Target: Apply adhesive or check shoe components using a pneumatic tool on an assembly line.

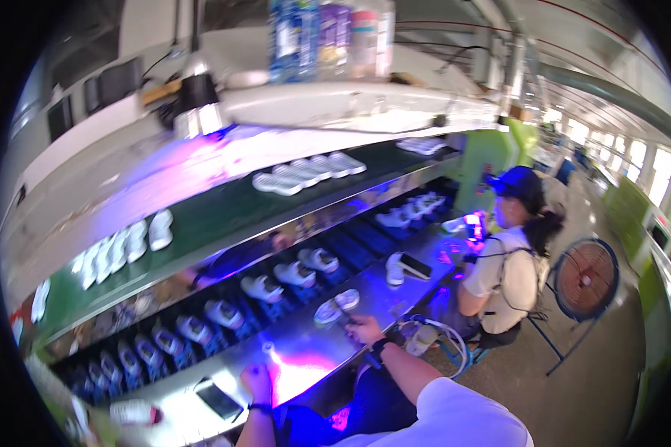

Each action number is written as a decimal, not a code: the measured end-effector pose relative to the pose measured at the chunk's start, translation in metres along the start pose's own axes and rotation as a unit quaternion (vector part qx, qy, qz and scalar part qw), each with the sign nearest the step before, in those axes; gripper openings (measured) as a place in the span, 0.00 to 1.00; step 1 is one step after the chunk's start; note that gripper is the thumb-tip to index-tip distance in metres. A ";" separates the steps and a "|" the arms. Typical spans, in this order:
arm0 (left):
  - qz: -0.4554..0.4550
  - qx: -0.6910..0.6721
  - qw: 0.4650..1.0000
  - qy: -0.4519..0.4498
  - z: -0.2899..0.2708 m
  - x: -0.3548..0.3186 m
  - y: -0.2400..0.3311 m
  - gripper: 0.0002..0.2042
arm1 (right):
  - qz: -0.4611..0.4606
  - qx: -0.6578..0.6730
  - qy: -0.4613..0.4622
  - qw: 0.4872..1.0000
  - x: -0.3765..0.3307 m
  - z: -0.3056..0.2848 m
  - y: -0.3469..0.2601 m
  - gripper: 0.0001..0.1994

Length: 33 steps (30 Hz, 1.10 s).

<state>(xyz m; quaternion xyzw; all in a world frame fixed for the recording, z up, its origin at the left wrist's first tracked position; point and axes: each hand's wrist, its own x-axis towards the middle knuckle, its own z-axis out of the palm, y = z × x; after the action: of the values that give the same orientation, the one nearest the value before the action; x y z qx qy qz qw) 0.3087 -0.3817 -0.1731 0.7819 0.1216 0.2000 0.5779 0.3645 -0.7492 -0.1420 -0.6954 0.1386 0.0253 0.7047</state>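
Note:
My left hand (257,381) rests low on the metal bench (306,344), its fingers curled in beside a bright violet-white patch of light. Whatever those fingers may hold is hidden. Farther right, my right hand (364,330) is closed around a small dark thing, too blurred to name. Just beyond its fingers lies a pale shoe part (336,306), perhaps a pair of soles, on the bench. A dark phone (218,398) lies to the left of my left hand. White sneakers (297,275) stand in a row on the lower line past the bench.
White soles (298,176) lie on the green belt (224,205) above. A lamp (199,108) hangs at upper left. A co-worker in a blue cap (518,182) sits at right, near a shoe (395,270) and a dark box (415,266). A fan (587,279) stands behind.

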 end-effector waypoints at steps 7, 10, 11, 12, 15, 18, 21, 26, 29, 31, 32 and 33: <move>0.018 0.115 0.993 0.025 0.008 -0.003 0.009 0.12 | -0.016 0.012 -0.056 0.998 0.005 -0.015 -0.008 0.12; 0.013 0.146 0.988 0.036 0.009 -0.004 0.010 0.13 | -0.028 0.013 -0.088 0.996 0.001 -0.016 -0.009 0.06; 0.010 0.149 0.988 0.049 0.009 -0.006 0.005 0.13 | -0.029 0.015 -0.092 0.995 0.002 -0.016 -0.012 0.03; 0.007 0.164 0.985 0.053 0.009 -0.007 0.002 0.13 | -0.030 0.013 -0.104 0.994 0.000 -0.014 -0.013 0.03; -0.013 0.203 0.978 0.051 0.011 -0.002 0.001 0.14 | -0.038 -0.010 -0.105 0.994 -0.001 -0.017 -0.010 0.04; -0.033 0.247 0.968 0.031 0.016 -0.006 0.015 0.15 | -0.053 -0.001 -0.126 0.991 0.006 -0.023 -0.008 0.05; -0.030 0.304 0.952 -0.033 0.012 -0.005 0.040 0.14 | -0.035 -0.015 -0.132 0.991 0.004 -0.025 -0.013 0.06; 0.036 0.292 0.928 -0.230 0.026 0.070 0.068 0.15 | -0.041 -0.028 -0.139 0.989 0.013 -0.033 -0.003 0.06; 0.094 0.299 0.916 -0.250 0.049 0.122 0.112 0.14 | -0.038 -0.016 -0.139 0.989 0.008 -0.034 -0.012 0.07; 0.128 0.337 0.897 -0.255 0.072 0.162 0.126 0.14 | -0.041 -0.002 -0.133 0.990 0.008 -0.036 -0.016 0.07; 0.126 0.355 0.894 -0.243 0.090 0.185 0.127 0.17 | -0.039 0.004 -0.138 0.990 0.010 -0.040 -0.013 0.08; 0.124 0.375 0.884 -0.248 0.104 0.200 0.127 0.18 | -0.039 0.009 -0.140 0.989 0.011 -0.044 -0.010 0.09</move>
<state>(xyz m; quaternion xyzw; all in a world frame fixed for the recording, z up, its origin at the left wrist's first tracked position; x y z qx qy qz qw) 0.5291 -0.4251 -0.0438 0.9730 -0.0582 0.0088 0.2231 0.3706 -0.7948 -0.1348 -0.6832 0.0119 0.0938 0.7241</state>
